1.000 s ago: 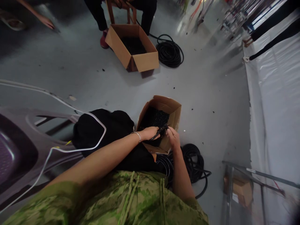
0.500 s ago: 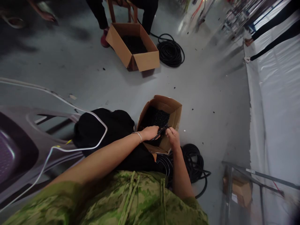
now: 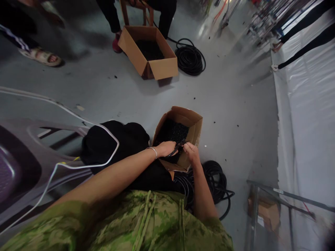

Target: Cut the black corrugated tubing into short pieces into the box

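Over the near cardboard box (image 3: 195, 129), my left hand (image 3: 167, 149) is closed on what look like dark-handled scissors (image 3: 173, 152). Close beside it, my right hand (image 3: 191, 152) pinches a black hose (image 3: 184, 143), whose end meets the scissors. The hand and the dark background partly hide both blades and hose. Inside the box lies a heap of small black pieces (image 3: 179, 131). A coil of black hose (image 3: 215, 177) rests on the floor beside my right forearm.
Ahead, a seated person's legs (image 3: 111, 17) flank a larger cardboard box (image 3: 163, 66) holding black pieces. Another black coil (image 3: 191, 57) lies beside it. A purple-grey plastic chair (image 3: 23, 139) and a white cable (image 3: 86, 166) are at left. A metal frame (image 3: 282, 197) stands at right.
My hands stay over the box, with the right hand shifted slightly left toward the scissors. At the upper left, another person's sandalled foot and striped trouser leg have come into view.
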The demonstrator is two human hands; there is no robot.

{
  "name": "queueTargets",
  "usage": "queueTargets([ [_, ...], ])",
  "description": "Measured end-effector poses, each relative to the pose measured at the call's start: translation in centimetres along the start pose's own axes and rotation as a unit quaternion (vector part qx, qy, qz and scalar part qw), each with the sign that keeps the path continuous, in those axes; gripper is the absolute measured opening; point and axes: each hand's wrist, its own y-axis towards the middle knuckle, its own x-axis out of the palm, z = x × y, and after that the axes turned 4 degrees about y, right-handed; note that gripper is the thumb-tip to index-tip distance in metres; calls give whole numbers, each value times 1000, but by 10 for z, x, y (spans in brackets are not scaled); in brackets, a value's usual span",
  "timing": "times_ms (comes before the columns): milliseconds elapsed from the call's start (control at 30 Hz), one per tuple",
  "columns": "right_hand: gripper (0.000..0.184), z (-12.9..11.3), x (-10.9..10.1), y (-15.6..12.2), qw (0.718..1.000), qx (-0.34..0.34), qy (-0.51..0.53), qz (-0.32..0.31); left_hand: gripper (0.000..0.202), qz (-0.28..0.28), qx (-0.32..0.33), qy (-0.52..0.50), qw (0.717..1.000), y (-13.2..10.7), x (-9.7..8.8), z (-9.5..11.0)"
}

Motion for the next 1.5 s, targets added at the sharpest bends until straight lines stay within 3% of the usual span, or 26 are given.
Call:
queueTargets([
  [167,34,2,-4,1,1000,-9,5,-16,32,-4,-5,1,1000,1,2,0],
  [1500,37,-8,4,-3,998,8,38,45,38,-10,-9,-28,999,-2,-3,5],
])
